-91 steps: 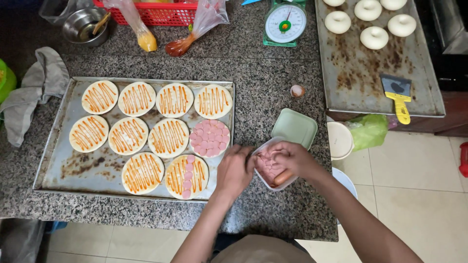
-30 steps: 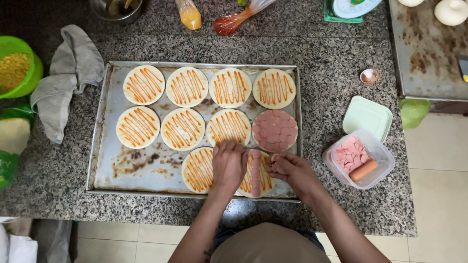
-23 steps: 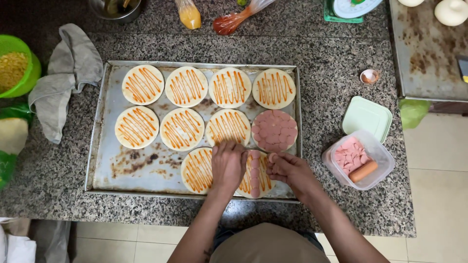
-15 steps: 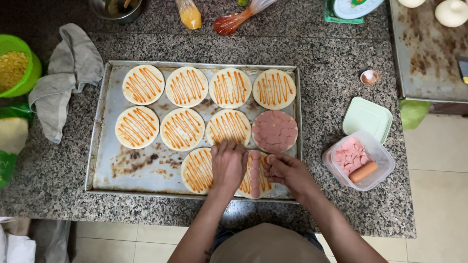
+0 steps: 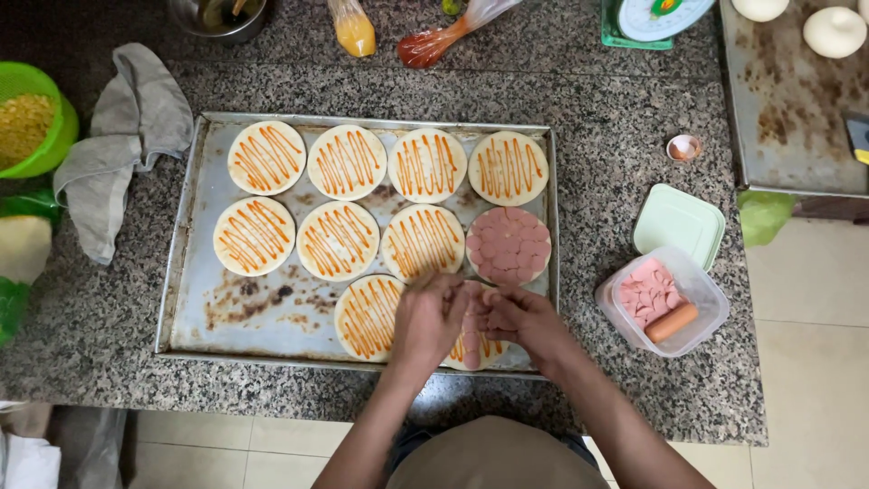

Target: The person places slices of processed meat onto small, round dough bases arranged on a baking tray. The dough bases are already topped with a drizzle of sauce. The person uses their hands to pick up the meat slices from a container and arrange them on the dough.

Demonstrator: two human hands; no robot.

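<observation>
A metal baking tray [image 5: 186, 299] lies on the granite counter with several round dough bases striped with orange sauce [image 5: 347, 161]. One base [image 5: 509, 246] at the right is covered with pink sausage slices. My left hand [image 5: 427, 319] and my right hand [image 5: 518, 319] meet over the front right base [image 5: 471, 349], pinching pink sausage slices and touching the row of slices laid on it. A clear plastic tub [image 5: 663, 301] with sausage slices and a whole sausage stands right of the tray, its pale green lid [image 5: 679, 223] behind it.
A grey cloth [image 5: 127, 136] lies left of the tray beside a green bowl of yellow grains [image 5: 32, 118]. Sauce bags [image 5: 433, 41] and a scale [image 5: 654, 18] stand at the back. A second tray with dough balls [image 5: 797, 100] is at the far right.
Three seconds ago both hands were at the sausage tub. They have since moved to the front right base and keep laying slices there; over the last second they barely shift.
</observation>
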